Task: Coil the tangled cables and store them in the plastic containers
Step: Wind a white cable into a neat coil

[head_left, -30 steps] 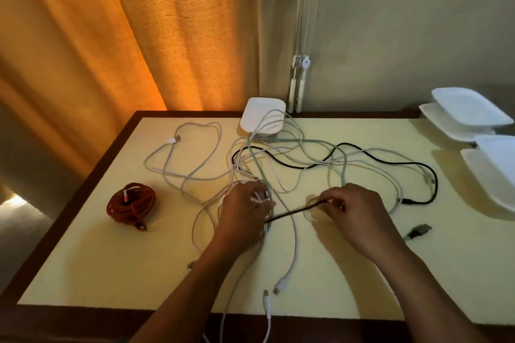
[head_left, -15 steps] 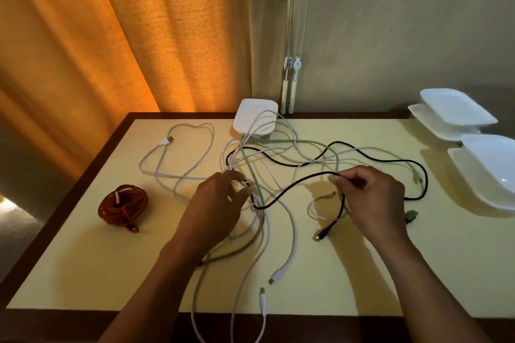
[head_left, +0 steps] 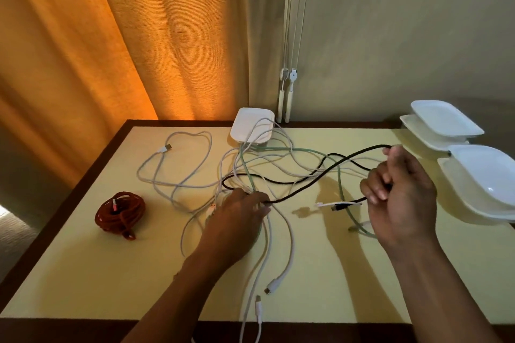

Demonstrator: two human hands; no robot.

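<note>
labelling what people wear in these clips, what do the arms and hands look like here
Both are bare: the left hand and right hand wear no gloves, and no ring, watch or bracelet shows. The forearms are bare down to the picture's bottom edge; no sleeve in view.

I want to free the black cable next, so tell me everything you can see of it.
The black cable is thin and matte, tangled among white cables and a green cable. The right hand grips it above the table, a loop rising past the thumb, its plug end poking out left of the fingers. It slopes down to the fingertips of the left hand; whether they grip it is unclear.
</note>
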